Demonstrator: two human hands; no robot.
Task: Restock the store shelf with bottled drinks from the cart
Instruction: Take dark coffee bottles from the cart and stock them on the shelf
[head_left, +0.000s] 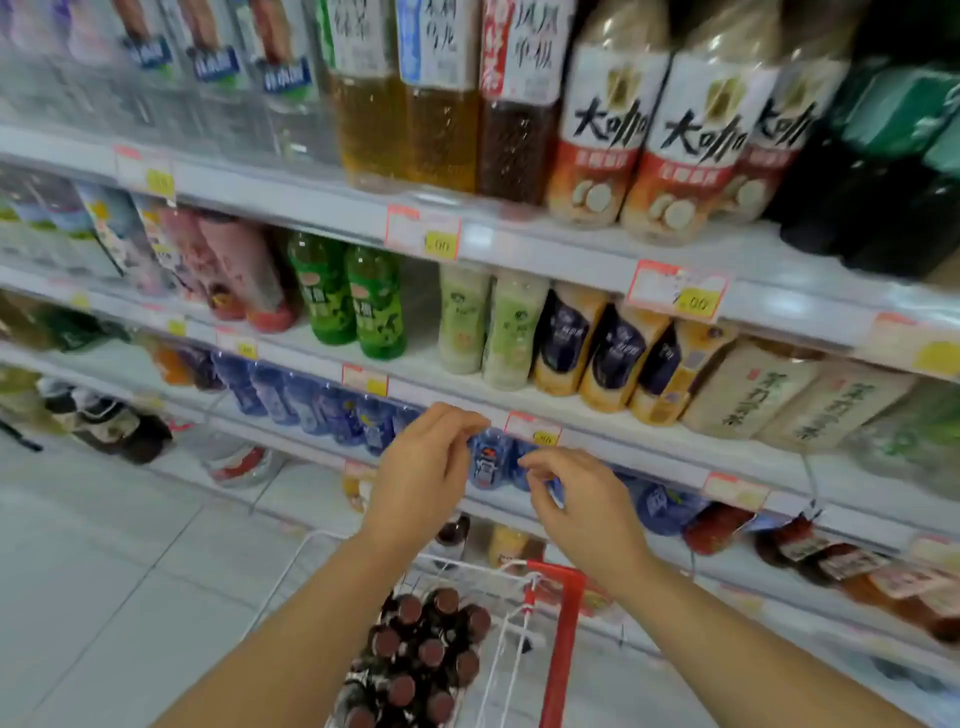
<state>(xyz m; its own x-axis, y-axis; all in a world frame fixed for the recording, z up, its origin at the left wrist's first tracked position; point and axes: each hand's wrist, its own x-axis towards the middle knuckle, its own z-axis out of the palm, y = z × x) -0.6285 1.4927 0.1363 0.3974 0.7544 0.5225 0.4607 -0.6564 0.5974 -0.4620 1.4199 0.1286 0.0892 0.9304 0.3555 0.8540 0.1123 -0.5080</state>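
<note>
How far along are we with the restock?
Done: the row of blue bottles on the shelf looks filled to the front. In hand: left hand and right hand flank one blue bottle there; whether they grip it is unclear. Left: the cart holds many brown-capped bottles.

View: one head-worn wide-angle camera; no second view, so nothing overlapped.
Facing: looked forward and down at the shelf unit (545, 249), which ran at a slant from 9 o'clock up to 3 o'clock.
Nearness: close; left hand (423, 467) and right hand (582, 499) sat mid-frame at a shelf edge.
Low frame: cart (558, 623) was at 6 o'clock, right under the lens.
Floor (130, 545): filled 8 o'clock.
Edges: bent and blurred.
</note>
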